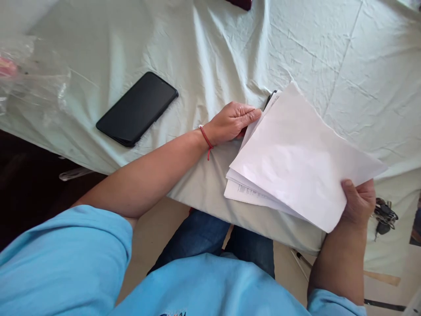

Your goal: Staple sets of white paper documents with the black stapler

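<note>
I have a cloth-covered table (204,61) before me; on it lies a black phone (137,109), with crumpled clear plastic (41,85) left of the phone and keys (384,216) well to its right.

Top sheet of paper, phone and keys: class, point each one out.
Top sheet (292,151), head view: middle of its white face.
Phone (137,109), head view: middle of its dark screen.
Keys (385,212), head view: within the bunch.

Lt. blue shirt (210,289), short slvs. (75,245), dk. lettering (173,314) on front, partly cut off. Dk. blue jeans (197,239). L-wrist bracelet (206,137): red cord w/ loose end, sm. white bit.
</note>
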A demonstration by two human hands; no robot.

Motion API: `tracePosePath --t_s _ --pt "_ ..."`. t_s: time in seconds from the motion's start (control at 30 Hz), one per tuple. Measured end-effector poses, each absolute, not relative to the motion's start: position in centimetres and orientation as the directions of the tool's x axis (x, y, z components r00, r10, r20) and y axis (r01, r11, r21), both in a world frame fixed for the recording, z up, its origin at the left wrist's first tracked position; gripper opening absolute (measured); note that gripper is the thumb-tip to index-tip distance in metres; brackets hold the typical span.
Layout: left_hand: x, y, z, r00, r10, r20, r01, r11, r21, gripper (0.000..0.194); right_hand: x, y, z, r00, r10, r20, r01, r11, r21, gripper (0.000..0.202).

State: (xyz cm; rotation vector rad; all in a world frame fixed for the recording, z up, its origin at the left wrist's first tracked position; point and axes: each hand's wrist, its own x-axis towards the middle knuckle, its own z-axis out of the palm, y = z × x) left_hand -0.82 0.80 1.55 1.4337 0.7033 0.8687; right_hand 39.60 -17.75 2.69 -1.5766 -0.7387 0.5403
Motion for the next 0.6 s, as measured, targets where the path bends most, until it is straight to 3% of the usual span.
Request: tracePosePath --t_s 0.1,0.3,0.37,0.6 --pt "-0.9 0.9 1.4 0.557 0.824 0.104 -0.091 -0.064 0.994 0.083 39.1 -17.3 2.7 0.675 0.73 0.106 0.153 0.003 -0.988 0.058" --pt "-0.9 1.0 1.5 0.565 0.818 0.106 -0.118 -0.048 0.992 0.083 41.3 -17.7 1.7 0.808 0.573 0.137 0.207 -0.057 -0.977 0.064" --pt "-0.8 0.9 1.5 0.577 0.809 0.114 -0.136 -0.043 0.99 0.082 41.8 -17.9 1.6 0.805 0.579 0.131 0.218 -0.084 -0.972 0.07" --pt "-0.6 0.9 1.4 0.549 0.825 0.137 -0.16 -0.057 0.986 0.083 40.5 -18.4 1.7 0.776 0.628 0.058 0.117 -0.052 -0.992 0.063"
